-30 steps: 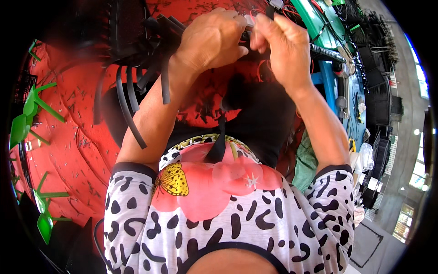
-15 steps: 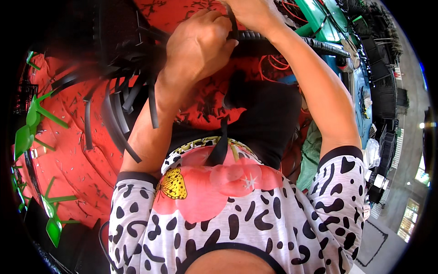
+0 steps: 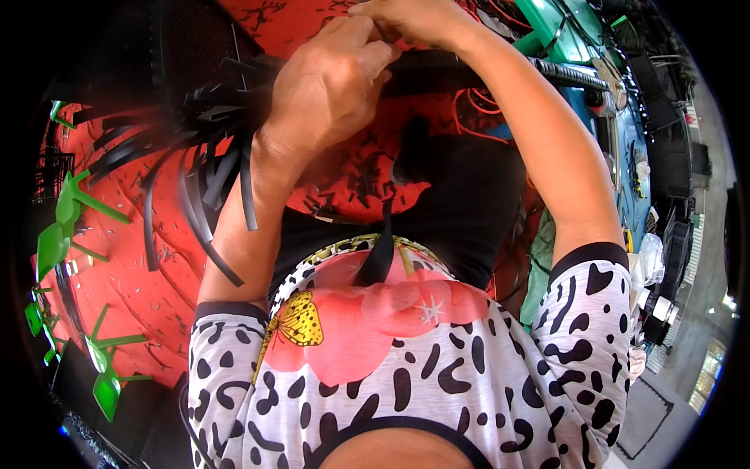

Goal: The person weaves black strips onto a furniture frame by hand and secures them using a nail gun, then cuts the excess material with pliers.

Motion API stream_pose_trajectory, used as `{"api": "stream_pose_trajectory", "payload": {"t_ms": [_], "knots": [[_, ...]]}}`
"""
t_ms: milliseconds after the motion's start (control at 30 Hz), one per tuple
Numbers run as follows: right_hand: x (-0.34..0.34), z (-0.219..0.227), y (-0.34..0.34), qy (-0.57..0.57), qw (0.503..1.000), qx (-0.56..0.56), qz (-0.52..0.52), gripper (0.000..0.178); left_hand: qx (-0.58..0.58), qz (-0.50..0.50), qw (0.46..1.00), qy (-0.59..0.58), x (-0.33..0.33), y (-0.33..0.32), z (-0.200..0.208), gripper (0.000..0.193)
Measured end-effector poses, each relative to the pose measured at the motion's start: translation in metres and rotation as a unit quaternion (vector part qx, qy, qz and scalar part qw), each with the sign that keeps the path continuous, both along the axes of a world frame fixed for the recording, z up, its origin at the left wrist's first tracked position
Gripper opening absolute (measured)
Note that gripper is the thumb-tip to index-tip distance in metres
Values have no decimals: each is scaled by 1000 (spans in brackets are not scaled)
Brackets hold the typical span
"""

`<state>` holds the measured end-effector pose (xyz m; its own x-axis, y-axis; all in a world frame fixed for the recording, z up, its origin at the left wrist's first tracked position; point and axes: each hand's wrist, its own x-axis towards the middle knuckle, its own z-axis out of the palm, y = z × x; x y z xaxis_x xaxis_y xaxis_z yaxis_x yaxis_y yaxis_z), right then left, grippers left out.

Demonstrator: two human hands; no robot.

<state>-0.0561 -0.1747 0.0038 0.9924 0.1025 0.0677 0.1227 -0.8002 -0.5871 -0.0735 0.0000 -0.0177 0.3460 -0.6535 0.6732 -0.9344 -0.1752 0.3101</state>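
The person's 2 hands meet at the upper edge: left hand [image 3: 332, 82] curled, right hand [image 3: 414, 22] bent toward it; what they pinch, if anything, cannot be told. Flat black strips [image 3: 221, 176] fan beside the left forearm, probably light, springy, smooth, best gripped near their ends.

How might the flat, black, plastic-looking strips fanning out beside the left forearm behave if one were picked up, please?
The black strips would probably flex yet hold some spring, since they arc outward rather than hanging limp. Each is likely light, being narrow and thin-looking. They may feel slippery, as their surfaces look smooth with a faint sheen.
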Motion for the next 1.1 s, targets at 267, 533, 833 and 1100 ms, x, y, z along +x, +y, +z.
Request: {"api": "stream_pose_trajectory", "payload": {"t_ms": [267,533,833,1100], "knots": [[-14,16,-16,97,981,66,154,33,24,10,1000,13,-4,-3,10,30],[-13,14,-14,11,991,-53,124,17,22,-8,1000,4,-4,-3,17,32],[0,1,-26,192,963,183,42,21,33,-19,999,29,1,0,10,36],[-3,-1,-24,290,935,188,84,24,30,-16,996,83,-4,0,6,36]]}}
